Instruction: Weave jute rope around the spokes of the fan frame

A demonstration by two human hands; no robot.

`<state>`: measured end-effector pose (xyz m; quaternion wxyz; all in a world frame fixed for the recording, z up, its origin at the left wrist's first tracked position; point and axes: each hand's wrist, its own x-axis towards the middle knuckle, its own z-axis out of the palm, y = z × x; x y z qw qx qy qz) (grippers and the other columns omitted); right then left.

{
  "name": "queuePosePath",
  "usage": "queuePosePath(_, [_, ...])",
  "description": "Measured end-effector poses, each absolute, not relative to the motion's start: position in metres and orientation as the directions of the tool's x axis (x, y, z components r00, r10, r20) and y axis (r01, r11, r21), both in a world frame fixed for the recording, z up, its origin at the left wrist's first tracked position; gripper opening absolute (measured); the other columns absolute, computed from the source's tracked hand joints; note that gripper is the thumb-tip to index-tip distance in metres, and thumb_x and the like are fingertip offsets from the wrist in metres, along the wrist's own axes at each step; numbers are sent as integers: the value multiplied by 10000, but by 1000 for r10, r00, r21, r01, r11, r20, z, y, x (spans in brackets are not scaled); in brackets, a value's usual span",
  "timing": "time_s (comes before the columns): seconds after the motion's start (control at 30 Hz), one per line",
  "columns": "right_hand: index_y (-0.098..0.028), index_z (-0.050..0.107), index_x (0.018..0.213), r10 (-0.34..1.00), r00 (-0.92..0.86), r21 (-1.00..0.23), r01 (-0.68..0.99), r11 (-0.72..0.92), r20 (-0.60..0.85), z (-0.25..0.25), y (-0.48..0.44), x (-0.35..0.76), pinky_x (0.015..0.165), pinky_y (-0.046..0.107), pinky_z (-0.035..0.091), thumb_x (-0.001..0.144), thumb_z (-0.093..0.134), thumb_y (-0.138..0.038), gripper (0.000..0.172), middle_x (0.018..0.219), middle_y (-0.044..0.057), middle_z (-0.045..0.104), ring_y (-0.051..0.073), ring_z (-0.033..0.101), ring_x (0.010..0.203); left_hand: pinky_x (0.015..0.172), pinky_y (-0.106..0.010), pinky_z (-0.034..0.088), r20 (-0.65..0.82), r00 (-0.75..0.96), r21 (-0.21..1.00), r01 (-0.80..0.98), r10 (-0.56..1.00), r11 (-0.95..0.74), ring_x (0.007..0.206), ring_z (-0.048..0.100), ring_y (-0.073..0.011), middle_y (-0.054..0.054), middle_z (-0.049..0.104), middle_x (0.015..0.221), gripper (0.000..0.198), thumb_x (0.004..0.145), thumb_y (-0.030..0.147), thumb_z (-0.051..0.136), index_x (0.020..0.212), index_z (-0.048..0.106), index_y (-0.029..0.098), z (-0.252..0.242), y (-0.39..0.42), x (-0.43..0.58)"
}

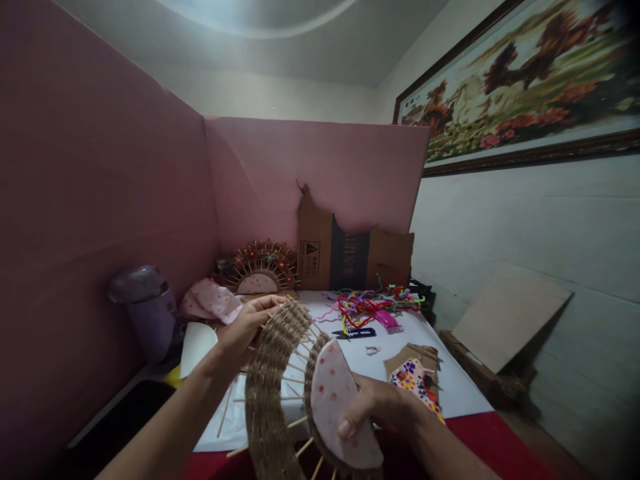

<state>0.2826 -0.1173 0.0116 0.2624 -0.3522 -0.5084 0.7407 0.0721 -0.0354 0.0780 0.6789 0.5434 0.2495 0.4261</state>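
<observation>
Both hands hold a half-round woven fan [267, 393], tilted above the table. Thin wooden sticks run out from its core through a wide band of twisted brown cord. The core is a half disc [334, 383] covered in pale cloth with pink dots. My left hand [250, 320] is closed on the far upper end of the woven band, its fingertips at the edge. My right hand [373, 403] grips the half disc, thumb on the dotted cloth and the other fingers hidden behind it. The fan's lower end runs out of view.
A finished-looking fan with colourful flowers [260, 267] leans at the back beside torn cardboard [350, 260]. Tangled pipe cleaners [357, 307], thread snips [356, 333], a pink packet [387, 320] and patterned cloth scraps [411, 377] lie on the white tabletop [460, 393]. A purple container [150, 310] stands left.
</observation>
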Motion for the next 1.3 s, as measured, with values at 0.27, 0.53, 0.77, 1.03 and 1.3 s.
queuePosePath(0.27, [-96, 632, 788, 756, -599, -914, -96, -393, -262, 0, -113, 280, 469, 169, 419, 430, 691, -138, 366, 668, 8, 619, 94, 542, 542, 430, -182, 381, 108, 499, 904, -410, 860, 125, 439, 499, -76, 31, 550, 524, 145, 590, 168, 690, 698, 602, 128, 51, -25, 72])
queuePosePath(0.53, [-71, 620, 837, 740, -621, -865, -192, -463, -258, -10, -108, 285, 438, 162, 426, 509, 614, -126, 332, 692, 61, 656, 113, 582, 519, 424, -166, 362, 85, 487, 898, -415, 869, 145, 432, 490, -62, 31, 557, 540, 95, 594, 113, 647, 646, 569, 131, 30, -30, 66])
queuePosePath(0.77, [-42, 606, 785, 724, -641, -829, -240, -505, -255, -16, -106, 284, 424, 195, 454, 534, 572, -155, 277, 648, 115, 659, 146, 598, 478, 415, -163, 345, 88, 452, 920, -379, 888, 102, 435, 467, -57, 16, 569, 574, 76, 639, 136, 626, 695, 575, 124, 26, -33, 63])
queuePosePath(1.03, [-56, 611, 772, 775, -586, -829, -293, -476, -238, -21, -107, 285, 426, 205, 470, 526, 601, -143, 260, 631, 94, 654, 153, 603, 493, 406, -171, 322, 132, 450, 919, -391, 883, 61, 419, 447, -63, 25, 527, 524, 147, 622, 220, 679, 675, 580, 125, 12, -27, 68])
queuePosePath(1.3, [-55, 647, 786, 885, -438, -853, -393, -344, -155, -12, -108, 288, 416, 293, 499, 555, 571, -224, 296, 610, 106, 655, 190, 602, 472, 387, -156, 203, 150, 469, 930, -365, 870, 36, 392, 284, -26, 61, 395, 480, 220, 693, 306, 641, 622, 525, 132, 17, -32, 66])
